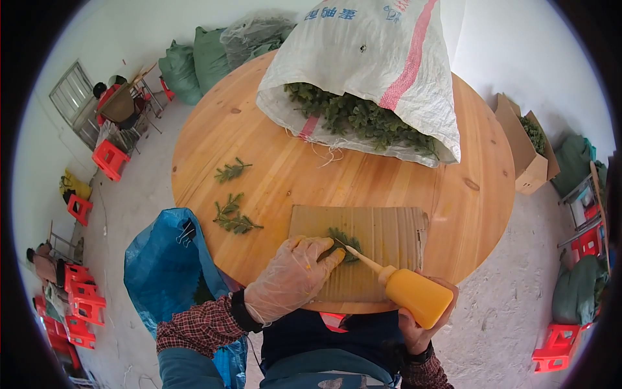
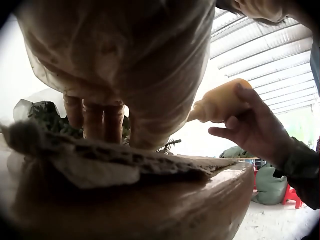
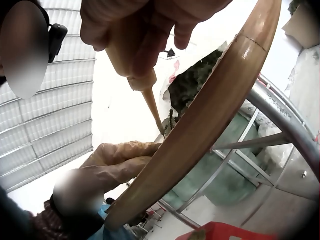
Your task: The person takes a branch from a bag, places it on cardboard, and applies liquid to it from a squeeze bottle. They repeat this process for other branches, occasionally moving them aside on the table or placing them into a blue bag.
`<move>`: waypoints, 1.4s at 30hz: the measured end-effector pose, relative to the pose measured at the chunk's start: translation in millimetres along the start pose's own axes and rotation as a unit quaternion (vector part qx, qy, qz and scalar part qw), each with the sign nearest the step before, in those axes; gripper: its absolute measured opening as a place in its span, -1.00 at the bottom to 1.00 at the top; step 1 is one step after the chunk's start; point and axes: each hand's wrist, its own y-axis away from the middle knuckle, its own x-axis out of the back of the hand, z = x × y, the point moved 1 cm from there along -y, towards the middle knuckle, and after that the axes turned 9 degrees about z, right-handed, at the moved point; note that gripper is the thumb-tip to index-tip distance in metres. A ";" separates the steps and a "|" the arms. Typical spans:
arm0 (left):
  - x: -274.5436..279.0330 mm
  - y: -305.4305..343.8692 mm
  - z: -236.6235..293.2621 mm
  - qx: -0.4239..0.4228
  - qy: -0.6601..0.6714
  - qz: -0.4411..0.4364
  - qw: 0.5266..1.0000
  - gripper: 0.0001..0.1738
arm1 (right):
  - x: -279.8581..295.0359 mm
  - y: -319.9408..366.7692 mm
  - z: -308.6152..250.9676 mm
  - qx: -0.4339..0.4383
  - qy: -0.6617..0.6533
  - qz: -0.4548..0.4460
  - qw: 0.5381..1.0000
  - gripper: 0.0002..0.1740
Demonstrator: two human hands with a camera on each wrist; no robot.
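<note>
My left hand (image 1: 291,275), in a clear plastic glove with yellow-stained fingertips, is over a flat cardboard sheet (image 1: 395,240). Its thumb and forefinger pinch the left end of a small evergreen sprig (image 1: 353,254) lying on that sheet. A yellow squeeze bottle (image 1: 420,298) is gripped in my bare right hand (image 1: 446,310), tilted so its long thin nozzle (image 1: 364,258) points down left at the sprig. In the right wrist view the nozzle tip comes close to the table edge (image 3: 200,120) and the gloved fingers (image 3: 127,152). Two loose sprigs, one upper (image 1: 232,170), one lower (image 1: 234,215), lie left of the cardboard.
A large white woven sack (image 1: 363,52) full of evergreen sprigs lies open at the back of the round wooden table (image 1: 479,194). Left of me hangs a blue bag (image 1: 162,266) with a binder clip. Red stools (image 1: 110,159), green sacks and a cardboard box (image 1: 528,165) stand around.
</note>
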 end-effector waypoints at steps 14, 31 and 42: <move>-3.1 1.3 -1.7 0.008 0.014 0.017 1.000 -0.55 | 14.7 -2.2 -8.4 0.036 0.032 -0.011 0.999 -0.06; -5.0 2.6 -2.4 0.018 0.022 0.015 0.999 -0.56 | 14.6 -11.3 -10.5 0.034 0.043 -0.035 0.998 -0.10; -3.0 1.4 -0.8 0.037 0.042 0.009 0.998 -0.58 | 31.8 -9.9 -22.8 -0.018 0.050 0.004 0.999 -0.09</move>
